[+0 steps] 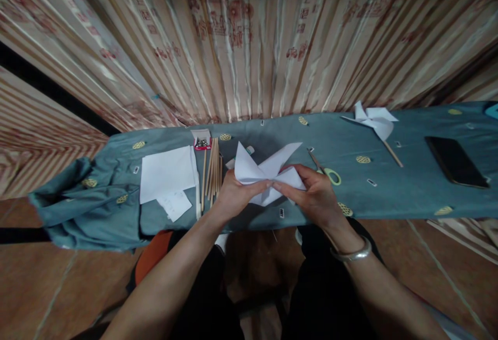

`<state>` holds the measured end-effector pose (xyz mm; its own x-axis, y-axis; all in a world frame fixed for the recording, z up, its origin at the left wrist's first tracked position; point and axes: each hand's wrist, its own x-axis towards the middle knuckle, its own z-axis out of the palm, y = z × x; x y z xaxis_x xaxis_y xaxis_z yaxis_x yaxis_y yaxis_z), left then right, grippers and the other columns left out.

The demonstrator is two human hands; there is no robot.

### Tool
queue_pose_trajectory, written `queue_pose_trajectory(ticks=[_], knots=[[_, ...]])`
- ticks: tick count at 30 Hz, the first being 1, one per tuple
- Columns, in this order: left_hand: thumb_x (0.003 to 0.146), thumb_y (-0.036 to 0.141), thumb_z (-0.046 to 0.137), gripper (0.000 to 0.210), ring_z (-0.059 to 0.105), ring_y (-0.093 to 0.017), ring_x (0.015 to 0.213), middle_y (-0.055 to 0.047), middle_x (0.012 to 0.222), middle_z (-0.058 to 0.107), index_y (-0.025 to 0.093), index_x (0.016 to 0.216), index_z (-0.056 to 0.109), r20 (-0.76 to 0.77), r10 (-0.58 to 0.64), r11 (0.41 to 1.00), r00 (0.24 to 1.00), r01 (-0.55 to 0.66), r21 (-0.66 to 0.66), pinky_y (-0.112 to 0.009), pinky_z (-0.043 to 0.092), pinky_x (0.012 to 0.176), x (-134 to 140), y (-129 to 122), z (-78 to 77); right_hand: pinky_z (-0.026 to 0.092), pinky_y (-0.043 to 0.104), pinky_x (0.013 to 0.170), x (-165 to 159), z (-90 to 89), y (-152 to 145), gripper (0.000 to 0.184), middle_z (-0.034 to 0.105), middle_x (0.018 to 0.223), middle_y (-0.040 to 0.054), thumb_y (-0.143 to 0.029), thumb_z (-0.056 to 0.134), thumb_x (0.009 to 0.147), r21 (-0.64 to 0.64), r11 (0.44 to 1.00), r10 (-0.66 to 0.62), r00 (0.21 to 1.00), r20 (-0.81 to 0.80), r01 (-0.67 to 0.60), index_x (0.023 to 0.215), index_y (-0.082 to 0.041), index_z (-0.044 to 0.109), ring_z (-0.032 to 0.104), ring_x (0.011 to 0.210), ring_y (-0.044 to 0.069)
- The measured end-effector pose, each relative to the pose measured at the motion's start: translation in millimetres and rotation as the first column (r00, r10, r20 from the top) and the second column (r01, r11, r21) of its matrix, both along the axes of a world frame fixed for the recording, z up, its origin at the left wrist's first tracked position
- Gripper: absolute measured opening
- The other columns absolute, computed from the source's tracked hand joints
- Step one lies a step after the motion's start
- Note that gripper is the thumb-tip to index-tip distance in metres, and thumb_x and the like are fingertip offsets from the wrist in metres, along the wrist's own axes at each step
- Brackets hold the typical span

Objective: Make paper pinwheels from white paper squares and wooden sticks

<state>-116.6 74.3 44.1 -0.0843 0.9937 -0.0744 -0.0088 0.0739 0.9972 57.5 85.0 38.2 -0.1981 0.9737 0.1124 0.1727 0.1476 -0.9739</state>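
Observation:
A white paper pinwheel with its blades folded inward is held above the cloth-covered table. My left hand is closed on its left side, thumb pressed near the centre. From the right, my right hand grips the same paper, its thumb meeting the left one at the middle. Scissors with pale green handles lie just beyond my right hand. To the left of my left hand is a bundle of wooden sticks. The paper and my hands partly hide a small white-and-green item behind them.
White paper sheets and a smaller marked slip lie left, near a white pen-like stick. A small open box of metal pins stands at the back. Another pinwheel on a stick and a black phone lie right.

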Motion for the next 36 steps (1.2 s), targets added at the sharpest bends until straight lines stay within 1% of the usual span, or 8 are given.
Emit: queue_pose_trajectory(ticks=[3,7,12,18,21,24,28,36], knots=[[0.057,0.033,0.084,0.034,0.069,-0.020,0.072,-0.007,0.080,0.075,0.013,0.082,0.072,0.018,-0.006,0.999,1.000,0.007,-0.036,-0.032,0.058,0.069,-0.4,-0.5,-1.8,0.050,0.025,0.055,1.2,1.9,-0.9,0.025,0.071,0.073,0.0007,-0.040,0.077,0.072,-0.049,0.999,0.015,0.999,-0.035,-0.016,0.085,-0.019,0.072,0.061,0.062,0.014],[0.057,0.034,0.084,0.035,0.069,-0.021,0.074,-0.007,0.081,0.075,0.013,0.082,0.073,0.015,-0.025,0.998,1.000,0.026,-0.056,-0.033,0.058,0.069,-1.2,-1.2,-3.7,0.050,0.026,0.054,1.5,3.1,-1.8,0.023,0.072,0.072,0.0011,-0.039,0.078,0.070,-0.092,0.995,0.023,0.997,-0.074,-0.029,0.080,-0.019,0.074,0.061,0.061,0.015],[0.059,0.031,0.083,0.029,0.069,-0.019,0.071,-0.006,0.079,0.075,0.014,0.079,0.073,-0.022,-0.029,0.998,0.999,0.028,-0.059,-0.031,0.058,0.067,-1.6,-2.3,-3.6,0.049,0.025,0.052,1.3,3.9,-1.8,0.021,0.072,0.069,0.0005,-0.038,0.078,0.069,-0.128,0.991,0.017,0.996,-0.085,-0.028,0.076,-0.019,0.074,0.060,0.058,0.014],[0.057,0.031,0.084,0.029,0.069,-0.019,0.071,-0.006,0.076,0.075,0.013,0.077,0.072,-0.051,0.003,0.999,0.999,-0.006,-0.041,-0.029,0.058,0.064,-1.0,-1.5,-2.1,0.052,0.026,0.056,0.1,2.9,-2.6,0.019,0.073,0.072,0.0006,-0.037,0.077,0.071,-0.105,0.994,0.021,0.995,-0.101,-0.031,0.077,-0.019,0.074,0.063,0.061,0.015],[0.058,0.033,0.083,0.031,0.069,-0.020,0.072,-0.007,0.078,0.075,0.013,0.079,0.073,-0.018,-0.013,0.999,1.000,0.012,-0.041,-0.030,0.058,0.065,-0.4,-1.2,-1.4,0.053,0.027,0.057,-0.6,2.2,-2.8,0.020,0.073,0.074,0.0012,-0.038,0.077,0.072,-0.086,0.996,0.006,0.996,-0.094,-0.014,0.077,-0.019,0.073,0.065,0.064,0.016],[0.058,0.033,0.083,0.030,0.069,-0.020,0.072,-0.007,0.077,0.074,0.013,0.078,0.072,-0.019,-0.015,0.999,1.000,0.014,-0.043,-0.030,0.058,0.064,0.5,-1.4,-1.1,0.053,0.027,0.057,-1.0,3.0,-2.5,0.021,0.073,0.073,0.0012,-0.039,0.078,0.071,-0.086,0.996,0.000,0.995,-0.095,-0.008,0.076,-0.019,0.073,0.065,0.063,0.016],[0.058,0.033,0.083,0.029,0.067,-0.019,0.068,-0.006,0.072,0.073,0.013,0.074,0.071,-0.022,0.000,0.999,1.000,-0.001,-0.045,-0.028,0.057,0.059,1.7,-1.7,-0.5,0.052,0.025,0.056,-1.1,4.2,-2.1,0.019,0.072,0.070,0.0001,-0.037,0.077,0.070,-0.078,0.997,0.001,0.995,-0.096,-0.009,0.074,-0.020,0.072,0.063,0.061,0.015],[0.058,0.031,0.083,0.028,0.066,-0.018,0.066,-0.005,0.073,0.073,0.014,0.075,0.070,-0.044,0.021,1.000,0.999,-0.021,0.002,-0.026,0.056,0.058,4.0,-2.6,6.4,0.054,0.027,0.057,-2.2,4.4,-2.6,0.015,0.072,0.070,-0.0006,-0.035,0.077,0.069,-0.062,0.998,-0.027,0.993,-0.111,0.020,0.073,-0.021,0.073,0.063,0.061,0.015]])
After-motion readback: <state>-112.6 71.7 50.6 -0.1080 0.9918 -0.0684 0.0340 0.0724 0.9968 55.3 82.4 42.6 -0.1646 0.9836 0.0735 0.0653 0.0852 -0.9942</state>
